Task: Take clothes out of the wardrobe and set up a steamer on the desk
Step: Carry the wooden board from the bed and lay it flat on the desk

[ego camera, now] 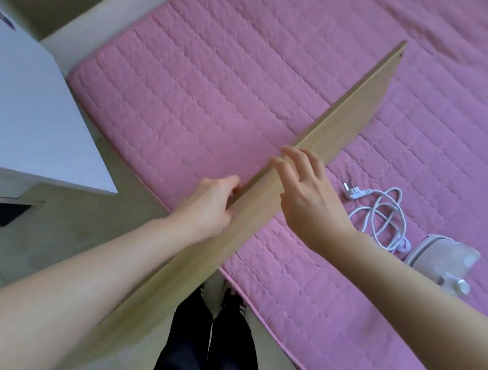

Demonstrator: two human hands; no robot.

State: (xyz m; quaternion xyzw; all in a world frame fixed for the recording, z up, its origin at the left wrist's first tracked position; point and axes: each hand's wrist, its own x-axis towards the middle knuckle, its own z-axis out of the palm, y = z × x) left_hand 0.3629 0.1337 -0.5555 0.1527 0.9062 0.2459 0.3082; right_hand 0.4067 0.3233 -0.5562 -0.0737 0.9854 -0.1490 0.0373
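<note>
Head camera looks down, and we see the big pink quilted mattress [218, 88] filling most of the view. Next biggest is the white desk [16, 92] on our left side, well apart from the steamer.

We hold a long pale wooden board [329, 140] that slants over the mattress edge. Our left hand [206, 204] grips its near edge with curled fingers. Our right hand [306, 193] rests on its top face with fingers straight and a little apart. We think the board is stiff and a bit heavy, so two hands near the middle feel right.

Down at our right, the small white steamer with a clear water tank [440, 260] lies on the mattress. We think it is light but could crack, so we should take it by its body, not by the tank.

Just beside it lies the white coiled cord with a plug [381, 215]. It is soft and floppy, so it may trail and catch.
</note>
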